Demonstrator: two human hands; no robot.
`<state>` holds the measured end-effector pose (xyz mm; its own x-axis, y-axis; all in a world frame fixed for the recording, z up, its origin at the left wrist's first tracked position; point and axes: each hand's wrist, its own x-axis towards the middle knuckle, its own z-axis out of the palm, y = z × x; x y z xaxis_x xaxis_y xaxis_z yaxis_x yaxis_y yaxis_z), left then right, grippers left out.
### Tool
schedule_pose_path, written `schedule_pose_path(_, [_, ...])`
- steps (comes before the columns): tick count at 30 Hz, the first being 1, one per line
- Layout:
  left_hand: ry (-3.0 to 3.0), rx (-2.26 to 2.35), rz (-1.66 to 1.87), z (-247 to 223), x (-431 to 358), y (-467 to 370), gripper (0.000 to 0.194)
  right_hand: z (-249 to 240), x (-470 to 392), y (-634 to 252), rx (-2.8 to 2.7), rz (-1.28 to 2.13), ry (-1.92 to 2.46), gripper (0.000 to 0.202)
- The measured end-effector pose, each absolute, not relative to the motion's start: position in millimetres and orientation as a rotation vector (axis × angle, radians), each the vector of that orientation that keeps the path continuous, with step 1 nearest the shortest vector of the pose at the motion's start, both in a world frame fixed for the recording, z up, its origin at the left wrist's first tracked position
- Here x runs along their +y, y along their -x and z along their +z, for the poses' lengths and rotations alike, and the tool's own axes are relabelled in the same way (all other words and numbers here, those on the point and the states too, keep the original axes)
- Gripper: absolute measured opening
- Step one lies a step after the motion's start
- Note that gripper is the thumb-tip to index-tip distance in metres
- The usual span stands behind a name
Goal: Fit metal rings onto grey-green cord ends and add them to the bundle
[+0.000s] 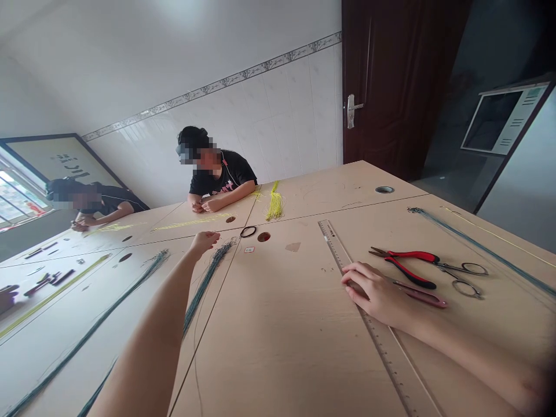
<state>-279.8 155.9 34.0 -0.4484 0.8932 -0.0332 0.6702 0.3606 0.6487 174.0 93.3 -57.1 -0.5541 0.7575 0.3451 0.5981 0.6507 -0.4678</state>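
My left hand (203,241) reaches far across the table and pinches the end of a bundle of thin dark green wires (204,285) that runs back toward me. My right hand (377,292) rests palm down on a long clear ruler (347,260) lying on the wood table (282,324). Just right of that hand lie red-handled pliers (408,266), a slim pink tool (423,296) and small scissors (464,275).
A second long green wire bundle (108,313) lies at left, another (478,246) at far right. Yellow wires (274,204), a black hair tie (248,231) and cable holes (263,237) sit mid-table. Two people sit across the table. A dark door (391,87) stands behind.
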Motion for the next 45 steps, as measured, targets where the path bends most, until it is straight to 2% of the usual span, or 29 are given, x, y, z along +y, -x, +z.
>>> schedule_pose_path(15, [-1.391, 2.241, 0.845, 46.6, 136.5, 259.2, 0.027, -61.4, 96.1, -173.5, -2.345, 0.394, 1.036, 0.015])
schedule_pose_path(20, [-1.388, 2.265, 0.869, 63.5, 136.3, 259.9, 0.026, -60.2, 95.8, -173.9, -2.343, 0.398, 1.033, 0.016])
schedule_pose_path(33, [-1.404, 2.459, 1.197, 144.3, 134.3, 269.4, 0.023, -64.2, 98.8, -174.4, -2.334, 0.376, 0.979, 0.008])
schedule_pose_path(45, [-1.731, 2.442, 1.594, 253.7, 92.1, 250.9, 0.019, -62.9, 99.1, -175.4, -2.342, 0.379, 1.000, 0.016])
